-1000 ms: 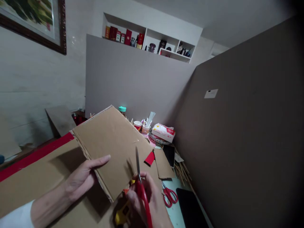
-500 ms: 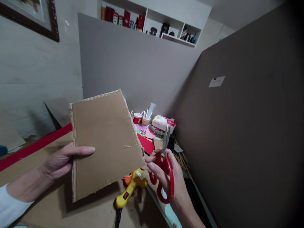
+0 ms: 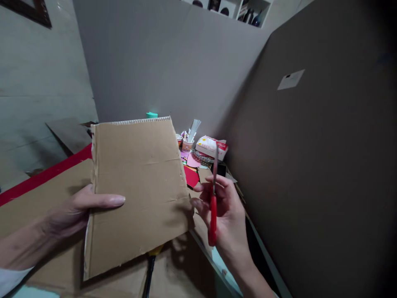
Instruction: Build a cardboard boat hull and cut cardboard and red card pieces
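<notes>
Since half a second ago, our cardboard sheet has turned so its far edge runs more nearly level, and it now covers most of the yellow glue gun beneath it. Our scissors have rolled from showing both red loops to standing almost edge-on.

With our left hand we pinch the sheet by its left edge, the thumb flat across the front face and the fingers tucked out of sight behind it. The sheet is raised and tilted over the work surface, between our two hands.

Our right hand is curled around the scissors, their blades pointing up and away; we cannot tell how far apart the blades are. Its thumb tip is right by the sheet's right edge, though we cannot tell whether it touches.

Farther off, right of the sheet, are a red piece, a paper cup of pens and a tissue pack.
</notes>
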Motion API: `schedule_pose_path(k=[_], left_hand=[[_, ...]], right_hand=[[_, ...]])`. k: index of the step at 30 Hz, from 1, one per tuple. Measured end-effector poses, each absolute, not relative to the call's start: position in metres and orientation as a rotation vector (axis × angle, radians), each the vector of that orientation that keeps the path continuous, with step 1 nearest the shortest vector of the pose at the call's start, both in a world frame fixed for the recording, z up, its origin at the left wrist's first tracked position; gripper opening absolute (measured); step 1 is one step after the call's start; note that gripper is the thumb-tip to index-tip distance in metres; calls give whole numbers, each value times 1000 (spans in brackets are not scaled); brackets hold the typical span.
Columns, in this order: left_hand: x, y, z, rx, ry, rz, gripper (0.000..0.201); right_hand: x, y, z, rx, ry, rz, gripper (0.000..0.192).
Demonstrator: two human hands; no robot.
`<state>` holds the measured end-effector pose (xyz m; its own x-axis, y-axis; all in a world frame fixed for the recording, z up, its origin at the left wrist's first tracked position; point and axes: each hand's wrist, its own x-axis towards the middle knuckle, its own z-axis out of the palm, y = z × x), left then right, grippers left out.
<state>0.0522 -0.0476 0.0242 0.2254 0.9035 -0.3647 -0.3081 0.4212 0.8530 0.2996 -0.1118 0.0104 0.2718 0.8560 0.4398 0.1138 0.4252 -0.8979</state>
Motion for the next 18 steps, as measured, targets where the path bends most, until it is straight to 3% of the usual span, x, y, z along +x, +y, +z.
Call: schedule_pose_path(k=[2, 7, 10, 13, 18], left_hand=[[51, -48, 15, 783, 979, 877, 90], [53, -53, 6, 828, 953, 793, 76], [56, -54, 6, 819, 949, 787, 73], [57, -52, 6, 812, 971, 803, 76], [54, -52, 10, 784, 991, 832, 84]], right_hand=[[299, -114, 6, -1063, -1366, 600, 39], [299, -115, -2, -1139, -1678, 371, 66], [301, -115, -6, -1136, -1738, 259, 72], [302, -114, -12, -1177, -1668, 245, 67], [303, -111, -7, -1231, -1391, 320, 41]])
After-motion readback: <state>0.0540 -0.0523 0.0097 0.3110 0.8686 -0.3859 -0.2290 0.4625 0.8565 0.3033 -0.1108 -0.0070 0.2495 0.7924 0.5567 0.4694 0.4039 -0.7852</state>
